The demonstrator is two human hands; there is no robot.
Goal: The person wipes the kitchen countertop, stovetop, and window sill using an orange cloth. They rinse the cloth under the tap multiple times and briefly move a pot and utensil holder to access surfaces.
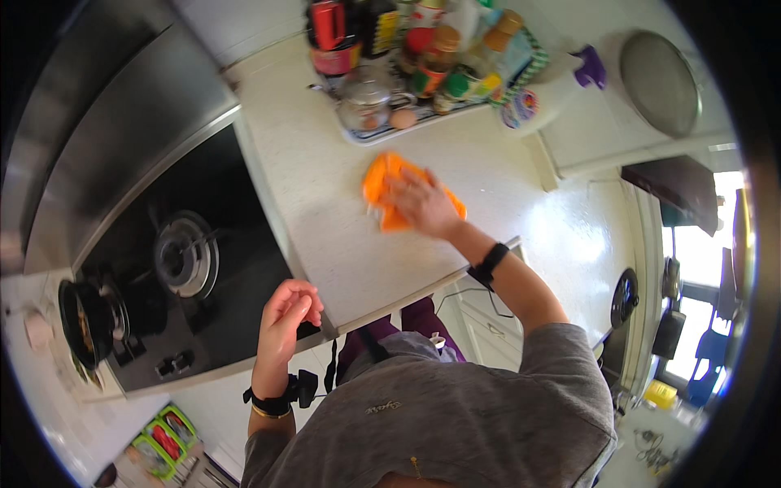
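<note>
Pressed flat over an orange cloth (385, 168), my right hand (421, 201) holds it against the pale worktop (329, 262). Parts of the cloth show at the fingertips and beside the palm. My left hand (291, 308) hovers near the front edge of the black gas hob (244, 293), fingers loosely curled and nothing seen in them. Beyond the cloth is a tray (366, 141) crowded with bottles and jars. A glass pot with a metal lid (365, 100) and an egg (403, 118) sit at its near side.
A burner (183, 253) lies left, and a black pan (85, 323) with food stands further along the hob. A white spray bottle with a purple trigger (543, 97) is right of the tray. A round black lid (623, 297) rests on the right-hand worktop. Green-rimmed bins (165, 440) sit lower left.
</note>
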